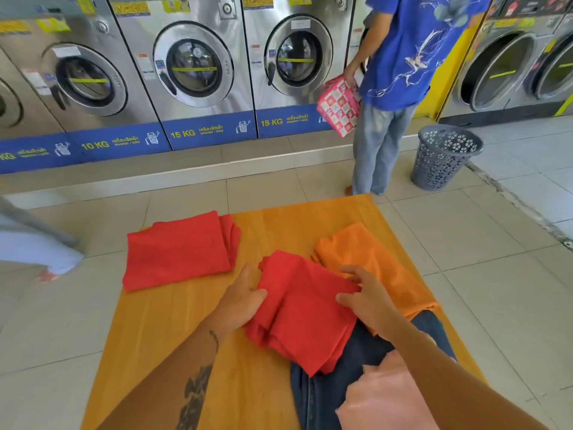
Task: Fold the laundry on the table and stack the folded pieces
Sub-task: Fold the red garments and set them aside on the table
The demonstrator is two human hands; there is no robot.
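Observation:
A folded red garment (302, 315) lies in the middle of the orange-yellow table (173, 330). My left hand (245, 297) grips its left edge. My right hand (367, 297) pinches its right edge. At the table's far left lies a folded red stack (178, 249). An orange cloth (372, 262) lies unfolded to the right, partly under the red garment. Dark blue jeans (328, 389) and a pink cloth (387, 395) lie at the near right, partly hidden by my right forearm.
A person in a blue shirt (409, 51) stands beyond the table holding a pink checked bag (339, 105). A grey laundry basket (443, 156) stands on the tiled floor at right. Washing machines (195, 66) line the back wall. A blurred sleeve (34, 243) enters at left.

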